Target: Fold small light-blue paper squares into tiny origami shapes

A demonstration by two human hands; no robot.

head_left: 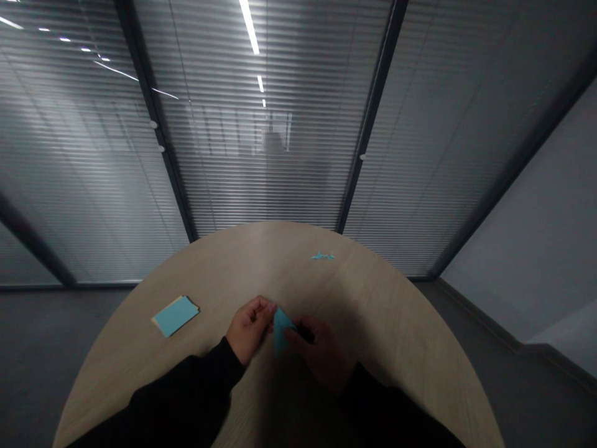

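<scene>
A piece of folded blue paper (281, 328) is held up between my two hands over the near middle of the table. My left hand (250, 326) pinches its upper left corner, thumb and fingers together. On the other side, my right hand (321, 350) grips the right edge with the thumb in front; this hand lies in shadow. The paper narrows to a point at the top, and its lower part fades into the dark. How many layers it has I cannot tell.
A stack of paper sheets (176, 316), blue on top with yellow edges below, lies left on the round wooden table (261, 261). Small folded blue paper pieces (323, 256) sit toward the far edge. Glass panels with blinds (280, 186) stand behind the table.
</scene>
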